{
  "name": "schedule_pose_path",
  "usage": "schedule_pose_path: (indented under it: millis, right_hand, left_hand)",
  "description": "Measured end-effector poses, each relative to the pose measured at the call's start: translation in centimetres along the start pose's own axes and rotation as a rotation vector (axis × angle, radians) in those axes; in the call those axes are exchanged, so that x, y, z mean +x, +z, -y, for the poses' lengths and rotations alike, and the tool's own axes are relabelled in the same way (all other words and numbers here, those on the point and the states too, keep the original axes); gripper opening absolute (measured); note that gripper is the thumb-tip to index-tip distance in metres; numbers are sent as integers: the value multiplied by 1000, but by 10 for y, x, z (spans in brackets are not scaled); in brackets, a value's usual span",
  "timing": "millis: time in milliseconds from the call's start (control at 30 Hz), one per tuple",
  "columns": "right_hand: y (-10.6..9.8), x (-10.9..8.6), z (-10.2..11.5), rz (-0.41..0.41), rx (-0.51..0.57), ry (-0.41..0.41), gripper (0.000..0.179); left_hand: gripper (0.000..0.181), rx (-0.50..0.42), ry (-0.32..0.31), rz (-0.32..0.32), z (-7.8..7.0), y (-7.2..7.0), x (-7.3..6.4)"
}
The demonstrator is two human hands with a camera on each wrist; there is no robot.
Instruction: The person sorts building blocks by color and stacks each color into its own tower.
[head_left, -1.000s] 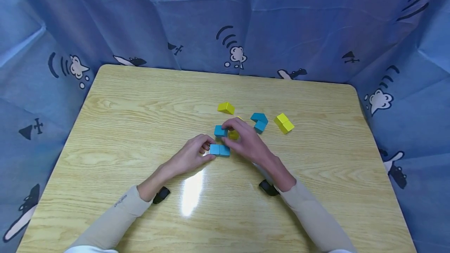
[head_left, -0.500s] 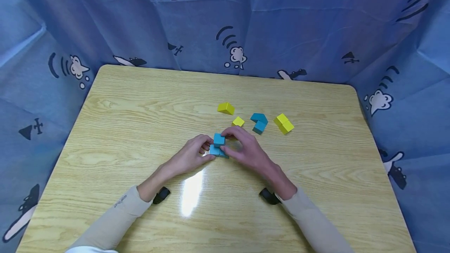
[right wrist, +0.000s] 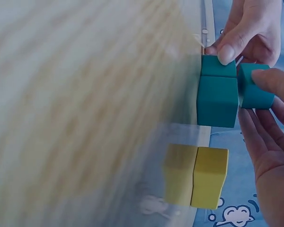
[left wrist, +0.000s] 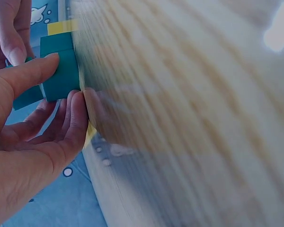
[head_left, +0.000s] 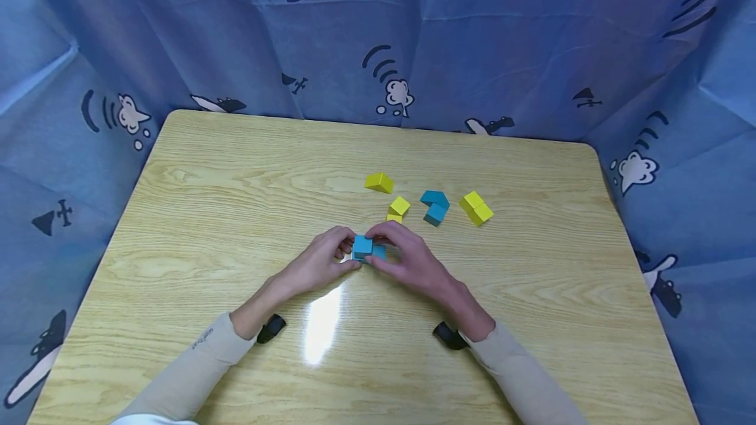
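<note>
Two blue cubes (right wrist: 217, 101) stand side by side on the table. My left hand (head_left: 321, 258) holds the left cube of this pair (left wrist: 64, 75) between thumb and fingers. A third blue cube (head_left: 363, 245) is pinched by my right hand (head_left: 413, 258), thumb on the near side and fingers on the far side. It is just over the left cube and covers most of it in the head view. From the right wrist, a narrow gap shows between the held cube (right wrist: 256, 87) and the pair. The right cube's top (head_left: 380, 252) shows beside it.
Behind the right hand lie yellow blocks (head_left: 399, 206). A yellow wedge-shaped piece (head_left: 379, 182) sits farther back. To the right are blue blocks (head_left: 436, 214) and a yellow pair (head_left: 476, 208). A patterned blue cloth (head_left: 331, 38) hangs beyond the table's back edge.
My right hand has brought the third blue cube nearer and slightly left, from behind the pair to over the left cube. The left hand has stayed in place.
</note>
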State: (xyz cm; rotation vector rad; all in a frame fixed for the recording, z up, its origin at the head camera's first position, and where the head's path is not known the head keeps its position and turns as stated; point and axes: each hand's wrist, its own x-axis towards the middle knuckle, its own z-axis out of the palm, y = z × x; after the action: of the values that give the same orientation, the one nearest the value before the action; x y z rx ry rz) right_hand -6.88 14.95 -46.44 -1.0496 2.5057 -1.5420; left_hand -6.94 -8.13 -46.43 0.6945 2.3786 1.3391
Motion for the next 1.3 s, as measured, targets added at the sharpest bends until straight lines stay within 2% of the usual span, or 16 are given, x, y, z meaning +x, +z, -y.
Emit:
schedule_pose_path:
  millis: [467, 700, 1067, 1300]
  right_hand:
    - [1, -2, -2, 38, -1, 6, 36]
    - [0, 0, 0, 52, -26, 3, 38]
    - [-1, 0, 0, 64, -24, -1, 37]
    - [-4, 2, 1, 93, -65, 10, 38]
  left_hand:
    - [36, 8, 11, -4, -1, 1, 0]
    - [37, -21, 10, -15, -3, -2, -1]
    - [30, -4, -12, -15, -6, -2, 0]
    - [27, 4, -4, -13, -6, -3, 1]
